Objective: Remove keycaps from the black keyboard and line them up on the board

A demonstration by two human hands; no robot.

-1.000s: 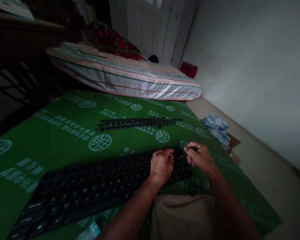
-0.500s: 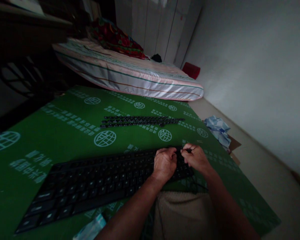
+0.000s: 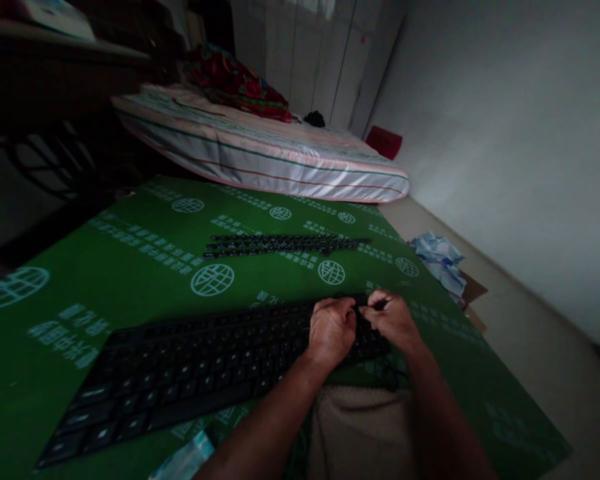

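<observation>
A black keyboard lies at an angle across the green board in front of me. Over its right part, near the far edge, rests my left hand, fingers curled and closed. Close beside it, my right hand is pinched, thumb against the bent forefinger, above the keyboard's right end. Whatever the fingertips hold is too small and dark to make out. Beyond the keyboard, loose black keycaps are laid out in several long rows.
A cable curls by the keyboard's right end. A blue-white packet lies at the near edge, and a brown cloth is below my hands. Behind the board stands a bed; crumpled blue-white wrapping sits on the floor at right.
My right hand has shifted slightly left, closer to my left hand, which stays on the keyboard. The whole view has moved a little; the keycap rows look the same.
</observation>
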